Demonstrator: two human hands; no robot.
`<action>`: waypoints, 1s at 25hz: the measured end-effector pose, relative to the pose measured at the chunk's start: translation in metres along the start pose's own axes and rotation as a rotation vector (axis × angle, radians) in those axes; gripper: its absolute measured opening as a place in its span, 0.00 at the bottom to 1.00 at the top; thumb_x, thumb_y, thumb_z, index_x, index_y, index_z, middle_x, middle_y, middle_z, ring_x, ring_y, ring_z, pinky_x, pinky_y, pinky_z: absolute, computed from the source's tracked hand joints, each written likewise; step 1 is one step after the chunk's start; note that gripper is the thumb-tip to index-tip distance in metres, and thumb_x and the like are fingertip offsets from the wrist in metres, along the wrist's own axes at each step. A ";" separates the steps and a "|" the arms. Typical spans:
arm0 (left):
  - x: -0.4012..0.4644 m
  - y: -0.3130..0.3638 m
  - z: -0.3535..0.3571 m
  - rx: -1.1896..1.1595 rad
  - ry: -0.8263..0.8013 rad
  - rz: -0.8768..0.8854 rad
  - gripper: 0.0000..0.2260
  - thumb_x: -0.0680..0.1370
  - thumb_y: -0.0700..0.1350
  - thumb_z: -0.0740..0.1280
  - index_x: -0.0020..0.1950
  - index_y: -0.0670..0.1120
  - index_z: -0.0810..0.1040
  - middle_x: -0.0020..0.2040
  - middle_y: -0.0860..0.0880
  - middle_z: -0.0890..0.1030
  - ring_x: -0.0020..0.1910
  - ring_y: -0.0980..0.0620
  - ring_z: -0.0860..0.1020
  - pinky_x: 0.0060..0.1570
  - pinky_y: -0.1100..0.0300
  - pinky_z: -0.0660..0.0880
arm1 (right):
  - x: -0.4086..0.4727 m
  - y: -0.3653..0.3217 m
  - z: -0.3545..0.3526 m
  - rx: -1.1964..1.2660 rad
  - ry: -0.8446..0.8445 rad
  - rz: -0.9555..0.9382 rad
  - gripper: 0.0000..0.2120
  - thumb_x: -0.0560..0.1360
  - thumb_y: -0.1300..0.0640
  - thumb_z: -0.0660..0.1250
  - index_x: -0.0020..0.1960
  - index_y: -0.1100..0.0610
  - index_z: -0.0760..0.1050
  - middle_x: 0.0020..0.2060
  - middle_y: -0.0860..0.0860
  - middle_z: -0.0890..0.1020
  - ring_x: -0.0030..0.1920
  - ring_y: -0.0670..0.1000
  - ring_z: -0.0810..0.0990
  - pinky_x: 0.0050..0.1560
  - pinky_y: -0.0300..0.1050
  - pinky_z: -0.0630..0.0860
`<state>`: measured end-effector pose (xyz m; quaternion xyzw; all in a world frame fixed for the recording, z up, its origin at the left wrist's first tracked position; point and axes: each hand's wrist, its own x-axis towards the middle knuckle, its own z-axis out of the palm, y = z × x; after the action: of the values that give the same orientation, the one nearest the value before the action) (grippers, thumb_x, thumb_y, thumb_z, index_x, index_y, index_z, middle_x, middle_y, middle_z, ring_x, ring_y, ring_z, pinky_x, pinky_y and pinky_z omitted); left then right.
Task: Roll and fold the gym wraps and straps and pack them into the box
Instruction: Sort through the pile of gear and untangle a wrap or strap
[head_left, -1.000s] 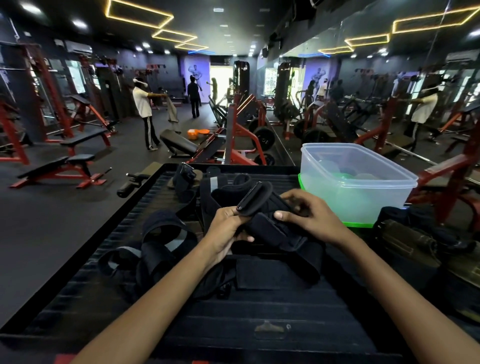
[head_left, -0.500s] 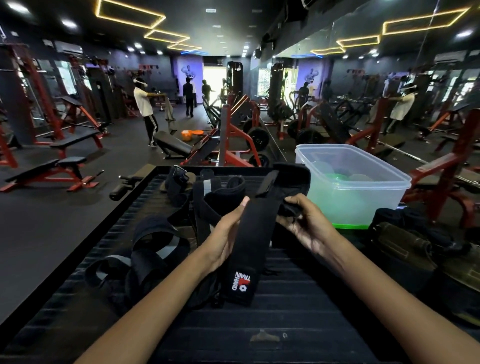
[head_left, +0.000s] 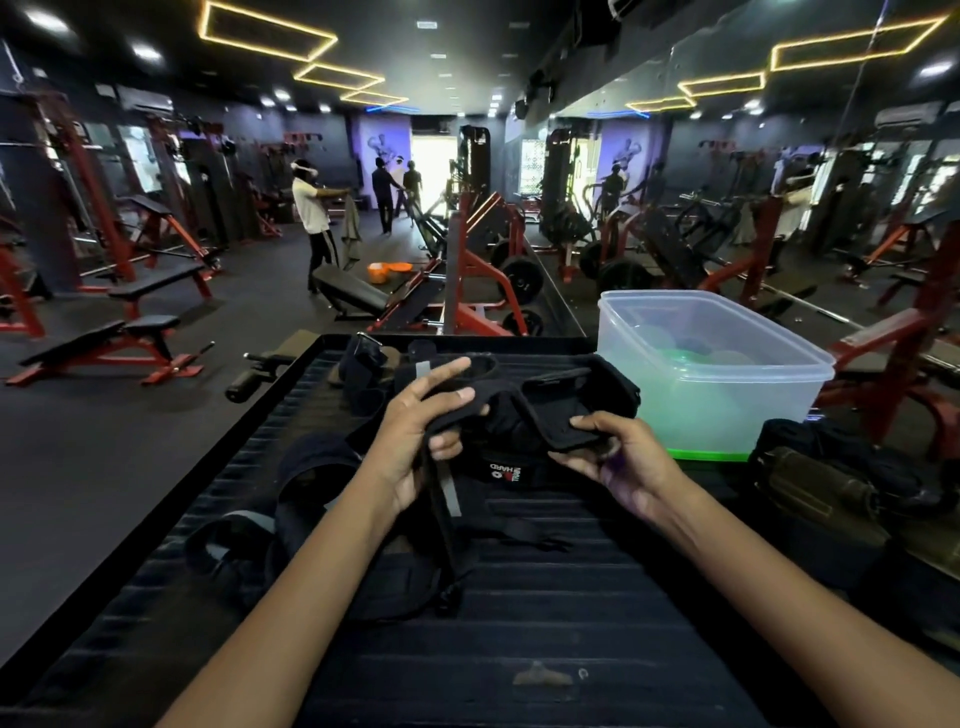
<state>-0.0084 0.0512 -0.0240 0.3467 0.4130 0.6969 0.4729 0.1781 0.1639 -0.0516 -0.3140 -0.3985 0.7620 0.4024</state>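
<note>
Both forearms reach forward, bare. The left hand (head_left: 415, 441) is raised with its fingers (head_left: 441, 371) spread (thumb pinching down). The right hand (head_left: 618, 457) sits lower, palm up, fingers curled closed.

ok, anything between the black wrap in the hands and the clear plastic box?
Nothing visible. The black fabric wrap is held up between the left hand and right hand, and the clear plastic box stands just beyond it to the right, top open, no lid on.

Black wrap (head_left: 519, 415) w/ red-white logo, part folded, held above mat; clear box (head_left: 711, 374) upright at right, open
</note>
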 end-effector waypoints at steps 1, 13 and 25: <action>0.001 0.002 -0.004 -0.069 0.033 0.015 0.14 0.78 0.34 0.59 0.63 0.42 0.74 0.36 0.44 0.80 0.16 0.60 0.64 0.16 0.70 0.62 | 0.001 0.000 0.001 -0.013 0.003 -0.007 0.06 0.73 0.71 0.62 0.49 0.66 0.74 0.43 0.62 0.81 0.39 0.57 0.83 0.33 0.47 0.82; -0.005 0.004 -0.009 -0.257 -0.312 0.285 0.30 0.69 0.38 0.74 0.70 0.48 0.72 0.73 0.45 0.69 0.66 0.50 0.74 0.49 0.66 0.78 | 0.002 0.011 -0.001 -0.196 0.044 -0.172 0.18 0.71 0.74 0.67 0.50 0.54 0.69 0.45 0.54 0.81 0.40 0.52 0.82 0.36 0.45 0.83; -0.005 -0.008 -0.003 0.315 -0.290 0.406 0.19 0.75 0.24 0.60 0.59 0.41 0.78 0.64 0.44 0.78 0.65 0.49 0.75 0.42 0.70 0.74 | -0.003 0.018 0.007 -0.298 -0.082 -0.195 0.22 0.69 0.75 0.68 0.58 0.57 0.76 0.45 0.54 0.84 0.41 0.52 0.83 0.31 0.43 0.79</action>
<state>-0.0062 0.0478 -0.0329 0.5873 0.3664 0.6476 0.3185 0.1678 0.1527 -0.0630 -0.2988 -0.5516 0.6639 0.4071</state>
